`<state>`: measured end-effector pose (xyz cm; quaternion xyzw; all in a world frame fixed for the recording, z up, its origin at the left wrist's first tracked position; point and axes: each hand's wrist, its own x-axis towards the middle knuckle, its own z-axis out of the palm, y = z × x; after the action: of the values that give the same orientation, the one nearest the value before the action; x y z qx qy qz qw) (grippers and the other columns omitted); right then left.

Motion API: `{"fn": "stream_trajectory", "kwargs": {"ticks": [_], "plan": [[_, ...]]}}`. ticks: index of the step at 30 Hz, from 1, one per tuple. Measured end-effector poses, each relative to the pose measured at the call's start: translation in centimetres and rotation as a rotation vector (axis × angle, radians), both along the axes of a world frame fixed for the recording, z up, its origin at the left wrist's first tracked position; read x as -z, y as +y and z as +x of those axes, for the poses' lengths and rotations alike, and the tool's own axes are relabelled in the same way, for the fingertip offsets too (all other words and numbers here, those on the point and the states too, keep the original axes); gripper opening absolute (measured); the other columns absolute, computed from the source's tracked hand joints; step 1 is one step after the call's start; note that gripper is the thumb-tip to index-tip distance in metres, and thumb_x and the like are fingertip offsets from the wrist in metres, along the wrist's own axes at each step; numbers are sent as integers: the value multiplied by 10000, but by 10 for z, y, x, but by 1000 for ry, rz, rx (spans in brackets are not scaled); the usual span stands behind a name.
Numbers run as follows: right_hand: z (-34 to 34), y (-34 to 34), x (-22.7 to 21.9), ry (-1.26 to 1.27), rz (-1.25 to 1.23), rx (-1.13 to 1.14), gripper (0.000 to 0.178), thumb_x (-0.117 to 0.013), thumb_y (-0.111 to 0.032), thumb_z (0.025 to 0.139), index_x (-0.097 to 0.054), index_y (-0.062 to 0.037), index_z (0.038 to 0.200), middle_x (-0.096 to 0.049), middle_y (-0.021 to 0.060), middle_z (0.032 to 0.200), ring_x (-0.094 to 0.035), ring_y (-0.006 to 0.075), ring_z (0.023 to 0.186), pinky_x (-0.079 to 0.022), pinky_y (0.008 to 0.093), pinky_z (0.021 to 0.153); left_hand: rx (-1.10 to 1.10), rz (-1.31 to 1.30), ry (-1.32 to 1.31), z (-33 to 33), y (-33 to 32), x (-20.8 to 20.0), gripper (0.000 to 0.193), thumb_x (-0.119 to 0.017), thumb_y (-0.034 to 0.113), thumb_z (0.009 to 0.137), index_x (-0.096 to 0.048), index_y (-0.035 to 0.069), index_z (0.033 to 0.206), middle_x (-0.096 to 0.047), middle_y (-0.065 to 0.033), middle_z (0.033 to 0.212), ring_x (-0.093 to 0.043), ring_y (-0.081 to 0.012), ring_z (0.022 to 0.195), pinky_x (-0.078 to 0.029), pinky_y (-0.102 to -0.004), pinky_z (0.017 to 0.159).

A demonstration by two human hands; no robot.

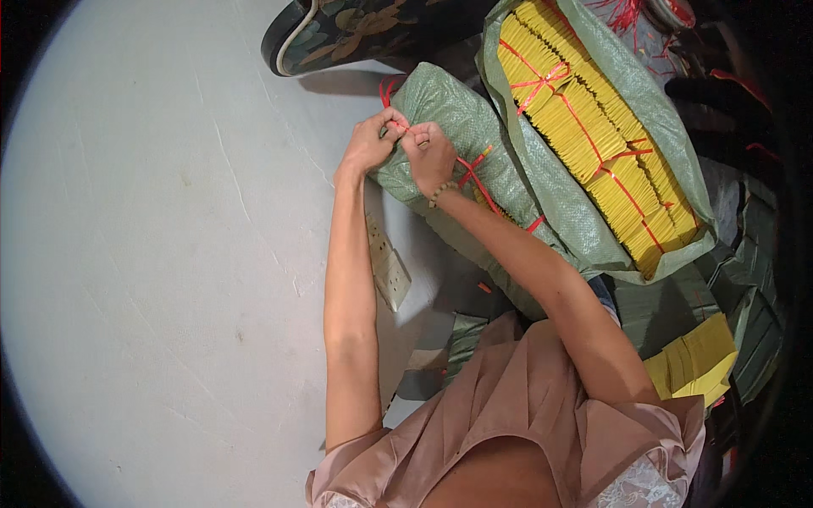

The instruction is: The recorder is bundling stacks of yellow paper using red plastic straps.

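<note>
A stuffed green woven sack (453,106) lies in front of me, its edges drawn together with pieces of red plastic string (479,179). At its far left corner, my left hand (373,142) pinches a piece of the red string. My right hand (428,157), a beaded bracelet at the wrist, is closed on the same string close beside it. The fingertips of both hands nearly meet over the sack's edge. A little yellow shows through the gap in the sack near the right wrist.
Right of it, an open green sack (690,169) holds rows of yellow paper bundles (584,118) tied with red string. A dark patterned seat (364,34) stands at the far side. A pale wall (186,237) fills the left. Yellow sheets (694,360) lie at lower right.
</note>
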<state>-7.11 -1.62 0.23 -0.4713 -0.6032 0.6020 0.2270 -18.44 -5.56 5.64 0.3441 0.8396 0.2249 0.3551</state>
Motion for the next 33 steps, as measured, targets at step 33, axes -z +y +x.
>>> {"fn": "stream_trajectory", "kwargs": {"ticks": [33], "plan": [[5, 21, 13, 70, 229, -168, 161, -653, -130, 721, -543, -40, 797, -561, 73, 663, -574, 204, 565, -463, 324, 553, -245, -213, -485, -29, 18, 19, 103, -679, 123, 741, -612, 78, 805, -576, 38, 679, -478, -30, 572, -373, -179, 507]]}}
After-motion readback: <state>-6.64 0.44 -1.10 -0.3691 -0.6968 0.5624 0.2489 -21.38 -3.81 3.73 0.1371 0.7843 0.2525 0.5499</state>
